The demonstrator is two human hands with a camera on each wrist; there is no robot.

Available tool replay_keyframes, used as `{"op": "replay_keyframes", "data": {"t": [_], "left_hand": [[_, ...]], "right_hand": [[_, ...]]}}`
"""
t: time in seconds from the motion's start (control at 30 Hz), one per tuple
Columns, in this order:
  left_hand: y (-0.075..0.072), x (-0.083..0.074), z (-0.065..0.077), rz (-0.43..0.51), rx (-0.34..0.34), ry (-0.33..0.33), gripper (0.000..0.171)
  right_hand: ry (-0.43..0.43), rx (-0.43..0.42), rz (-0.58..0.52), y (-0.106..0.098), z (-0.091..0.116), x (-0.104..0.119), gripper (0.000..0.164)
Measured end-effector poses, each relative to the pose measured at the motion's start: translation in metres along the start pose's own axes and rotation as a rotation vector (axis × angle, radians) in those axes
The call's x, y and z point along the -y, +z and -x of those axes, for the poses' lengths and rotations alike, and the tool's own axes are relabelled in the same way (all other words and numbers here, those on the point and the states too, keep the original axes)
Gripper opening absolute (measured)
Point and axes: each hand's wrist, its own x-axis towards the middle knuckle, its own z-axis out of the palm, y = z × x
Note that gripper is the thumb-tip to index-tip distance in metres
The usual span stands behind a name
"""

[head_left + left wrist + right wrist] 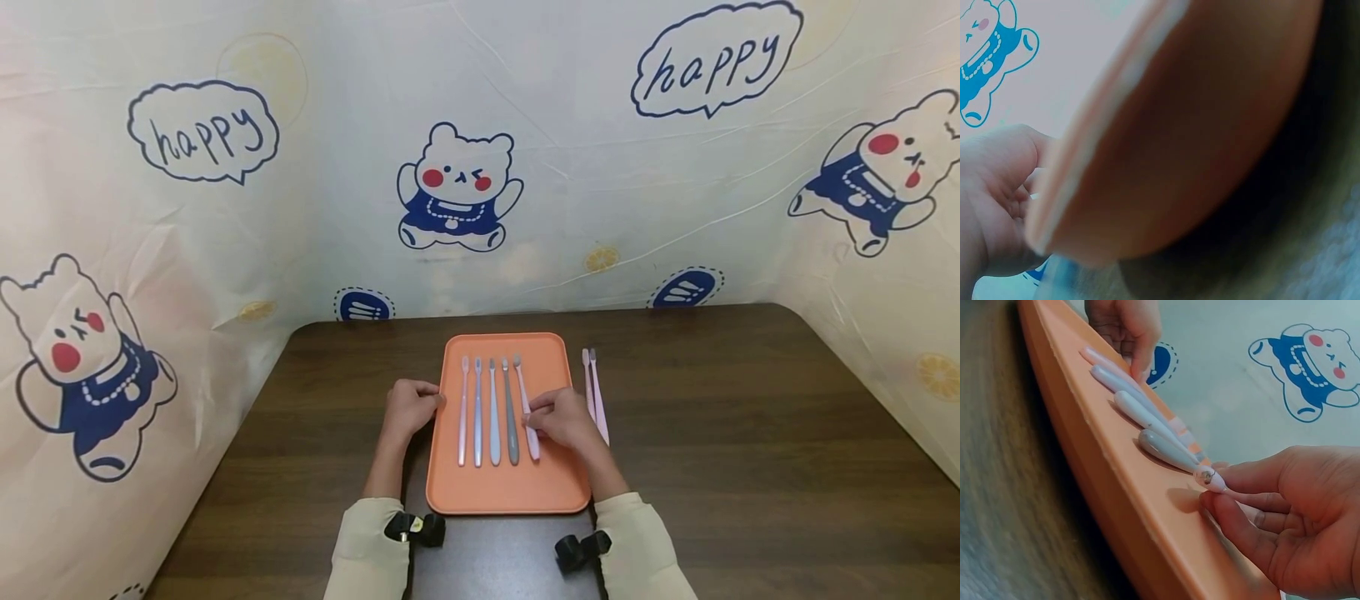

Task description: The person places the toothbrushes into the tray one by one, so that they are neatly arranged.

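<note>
I have the person's right hand (pixel 561 417) pinching a pink toothbrush (pixel 533 446) between thumb and fingers, partway along its handle, over the right half of the orange tray (pixel 450 493). That brush is the last on the right of five, all with their heads toward the far side, and it leans a little, its head nearer the row than its handle end. Left of it I count a pale pink brush (pixel 462 429), a lilac-blue brush (pixel 477 429), a light blue brush (pixel 494 432) and a grey brush (pixel 512 432), side by side with small gaps between them. The left hand (pixel 411 408) is at the tray's left rim, fingertips touching it; whether it truly grips the edge I cannot tell (my left wrist view is mostly blurred tray wall). Two more pink toothbrushes (pixel 599 400) lie just right of the tray on the dark wooden table (pixel 720 417), close together, their lower ends partly behind the right forearm. Both arms wear cream sleeves (pixel 367 546) with a black device (pixel 416 528) at each wrist, and behind the table I see a pale backdrop (pixel 322 217) printed with bears and "happy" bubbles.
</note>
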Motion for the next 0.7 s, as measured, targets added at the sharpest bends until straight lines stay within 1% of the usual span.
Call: {"op": "replay_keyframes", "data": {"t": [0.1, 0.27, 0.53, 0.7], "left_hand": [[0.0003, 0.001, -0.0001, 0.0, -0.001, 0.001, 0.023], [0.0012, 0.0017, -0.0007, -0.005, -0.01, 0.002, 0.022], [0.0024, 0.0026, -0.0002, -0.004, -0.006, -0.009, 0.023], [0.003, 0.0029, 0.0014, -0.01, -0.015, -0.001, 0.023]], "right_hand": [[-0.007, -0.01, -0.004, 0.0025, 0.0001, -0.0001, 0.017], [0.008, -0.024, -0.005, 0.0054, 0.0005, 0.0007, 0.015], [0.0, -0.034, 0.067, 0.0066, 0.0025, -0.0008, 0.016], [-0.004, -0.036, 0.101, 0.0077, 0.0038, -0.0012, 0.018]]}}
